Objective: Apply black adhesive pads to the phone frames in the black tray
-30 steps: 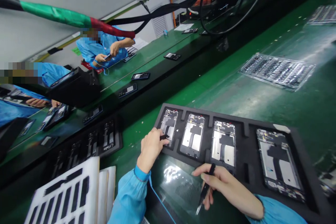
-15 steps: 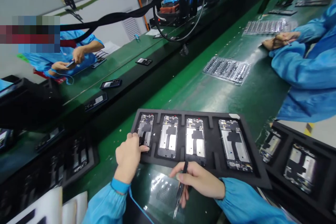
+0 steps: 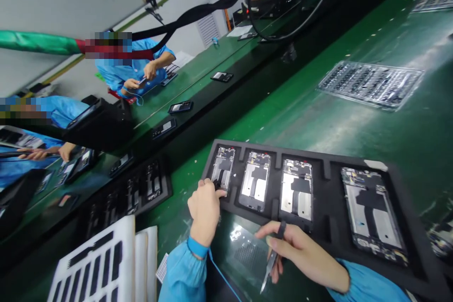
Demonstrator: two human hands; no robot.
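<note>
My left hand (image 3: 205, 203) is closed at the left end of a black foam tray (image 3: 320, 207). Its thumb lies over the lower end of the leftmost opened phone body (image 3: 222, 167); what the fingers pinch is hidden. Several such phone bodies sit in the tray's slots, showing silver plates, black strips and circuit boards. In front of the tray, my right hand (image 3: 297, 247) grips tweezers (image 3: 271, 264), metal tips pointing down toward the table. A clear plastic sheet (image 3: 244, 240) lies between my hands.
White foam trays (image 3: 95, 264) stand at the lower left. Another black tray (image 3: 164, 184) with parts lies beyond them. Phones (image 3: 180, 107) rest along the dark line. A clear parts tray (image 3: 371, 82) is at the upper right. A co-worker's hands (image 3: 150, 71) work across the bench.
The view has swung left, so the bench appears farther right and more of the white foam trays shows. My left hand stays by the leftmost phone body; my right still holds the tweezers.
</note>
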